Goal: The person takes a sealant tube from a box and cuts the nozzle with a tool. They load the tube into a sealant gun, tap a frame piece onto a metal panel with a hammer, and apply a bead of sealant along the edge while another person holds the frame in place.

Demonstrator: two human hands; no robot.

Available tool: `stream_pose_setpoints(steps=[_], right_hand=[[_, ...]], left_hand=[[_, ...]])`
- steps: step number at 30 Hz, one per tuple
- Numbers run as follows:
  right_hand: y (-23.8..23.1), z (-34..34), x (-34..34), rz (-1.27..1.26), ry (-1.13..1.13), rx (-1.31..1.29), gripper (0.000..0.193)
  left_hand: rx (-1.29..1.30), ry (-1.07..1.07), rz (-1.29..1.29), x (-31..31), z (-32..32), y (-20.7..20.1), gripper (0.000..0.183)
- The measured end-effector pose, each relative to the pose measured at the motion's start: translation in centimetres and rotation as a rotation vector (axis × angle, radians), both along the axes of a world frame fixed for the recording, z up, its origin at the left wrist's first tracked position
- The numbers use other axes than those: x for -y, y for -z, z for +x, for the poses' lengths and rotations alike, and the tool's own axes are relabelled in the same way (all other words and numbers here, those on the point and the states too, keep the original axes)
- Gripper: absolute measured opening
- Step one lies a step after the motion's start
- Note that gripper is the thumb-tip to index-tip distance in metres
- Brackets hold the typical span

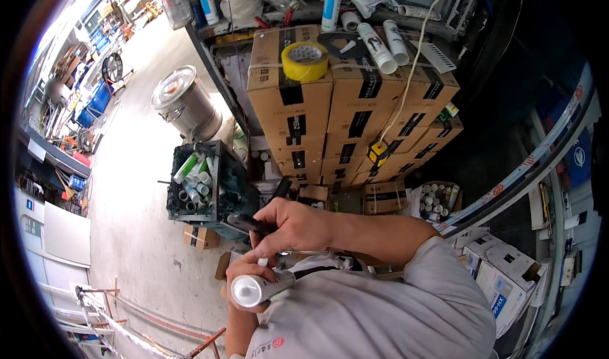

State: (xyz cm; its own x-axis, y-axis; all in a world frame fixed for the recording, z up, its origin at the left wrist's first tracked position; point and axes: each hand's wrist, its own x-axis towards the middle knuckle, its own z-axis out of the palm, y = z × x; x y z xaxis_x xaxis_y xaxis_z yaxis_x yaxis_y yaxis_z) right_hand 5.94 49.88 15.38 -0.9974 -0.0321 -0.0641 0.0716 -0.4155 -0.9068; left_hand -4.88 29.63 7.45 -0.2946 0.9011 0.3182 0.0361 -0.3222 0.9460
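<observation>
In front of my chest, my left hand [240, 273] is closed around a white sealant cartridge [247, 292]. The cartridge's round white end, with a raised middle, faces up. Just above it my right hand [295, 226] grips a black-handled tool [242, 223], whose exact kind I cannot make out. The fingers of both hands meet near the cartridge end. A small white tip [262, 262] shows between them.
Ahead stands a stack of cardboard boxes [288, 96] topped with yellow tape [304, 61] and several cartridges [377, 48]. A tape measure [379, 152] hangs at their front. Left of me are a bin of used cartridges [198, 182] and a metal drum [184, 102].
</observation>
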Motion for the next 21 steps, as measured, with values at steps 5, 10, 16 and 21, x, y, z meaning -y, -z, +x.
stream_pose_setpoints(steps=[5,10,16,21], right_hand=[[0.8,1.7,-3.5,-0.019,-0.105,0.049,0.015],[0.9,0.6,-7.5,1.162,0.509,-0.207,0.034],[1.5,2.6,-5.0,0.938,-0.147,-0.106,0.036],[2.4,2.4,-2.3,1.086,-0.012,-0.373,0.016]], left_hand=[[-0.101,0.029,0.017,-2.8,2.5,-1.4,0.038],[0.039,-0.204,0.052,-1.6,3.5,-0.7,0.034],[0.417,-0.270,0.125,-2.7,4.3,0.7,0.045],[0.417,-0.516,0.089,-1.1,5.6,0.7,0.048]])
